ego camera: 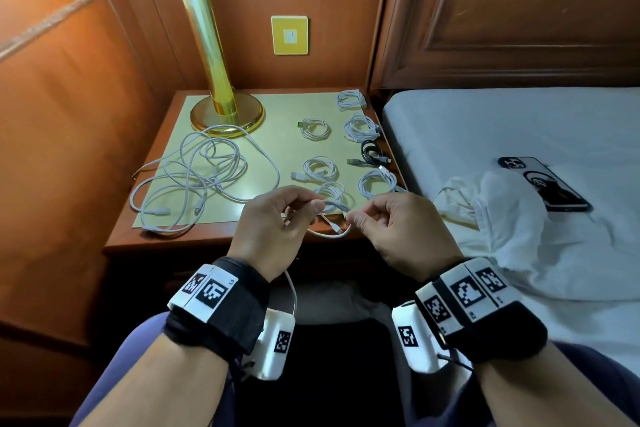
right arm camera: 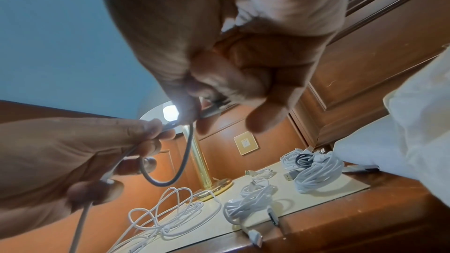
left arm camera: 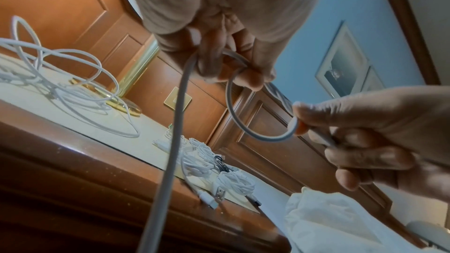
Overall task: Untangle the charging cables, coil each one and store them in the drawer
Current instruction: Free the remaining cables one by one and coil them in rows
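Pinching one white cable (ego camera: 332, 208) between them, left hand (ego camera: 273, 225) and right hand (ego camera: 398, 229) each grip it narrowly.

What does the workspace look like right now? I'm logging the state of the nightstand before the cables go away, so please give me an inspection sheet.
Surface: nightstand with a pale mat.
Job's things: seven coiled cables on the mat's right side, one of them the black coil; loose tangle on the left.
Clutter: brass lamp.
Grippers: left hand and right hand both grip the white cable, forming a loop.
Cables: its tail hangs below the left wrist.
Surroundings: bed with phone and white cloth; wall switch; drawer nothing seen.
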Demonstrator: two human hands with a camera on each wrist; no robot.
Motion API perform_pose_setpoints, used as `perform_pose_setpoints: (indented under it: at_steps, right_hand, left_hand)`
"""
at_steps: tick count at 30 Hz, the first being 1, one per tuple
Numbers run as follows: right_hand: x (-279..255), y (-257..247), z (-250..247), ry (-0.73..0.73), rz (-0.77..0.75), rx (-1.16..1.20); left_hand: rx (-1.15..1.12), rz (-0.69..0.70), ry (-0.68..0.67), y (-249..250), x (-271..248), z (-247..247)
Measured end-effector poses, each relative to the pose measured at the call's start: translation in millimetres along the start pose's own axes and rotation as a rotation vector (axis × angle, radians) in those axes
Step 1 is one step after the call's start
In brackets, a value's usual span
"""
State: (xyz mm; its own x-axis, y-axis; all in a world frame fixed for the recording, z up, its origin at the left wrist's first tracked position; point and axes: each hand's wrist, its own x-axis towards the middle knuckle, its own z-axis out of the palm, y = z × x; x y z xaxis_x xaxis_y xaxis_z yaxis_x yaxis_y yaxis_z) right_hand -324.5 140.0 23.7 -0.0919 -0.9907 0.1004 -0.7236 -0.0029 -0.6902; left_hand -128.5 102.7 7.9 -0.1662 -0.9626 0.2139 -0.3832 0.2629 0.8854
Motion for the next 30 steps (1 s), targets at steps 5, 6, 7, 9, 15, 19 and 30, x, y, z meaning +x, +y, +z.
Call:
perform_pose_setpoints:
  at_steps: [5,6,7,9,15,19,30]
  right_hand:
    - [-2.6,0.5,3.2,-0.03,-0.017,0.012]
    - [-3.0,0.4,4.4,-0.048,-0.012,0.023]
    - [-3.5,-0.4,5.5,-0.065,-0.005,0.041]
    - [-3.3,-1.3,6.6,-0.097,0.018,0.107]
    - [-6.8,-11.7,-2.5,-0.245,0.023,0.321]
    - [-5.5,-10.7,-2.1,-0.19,0.048,0.343]
    - [11.8,10.7,-40.4,0.293,0.331,0.792]
  left_hand:
    - [-0.038,0.005,0.013,1.2,-0.9,0.6]
    - [-0.044,0.002,0.007,0.8,-1.5,0.7]
    - [-0.045,0.0,0.0,0.5,-1.9,0.9]
    - [-0.045,0.002,-0.013,0.7,-2.6,1.3]
    - [-0.057,0.042,-0.027,-0.4,-2.4,-1.7]
    - [-0.033,0.087,-0.018,-0.1,-2.7,-2.2]
    - [0.079,-0.045,0.01,-12.8,10.4,-25.9]
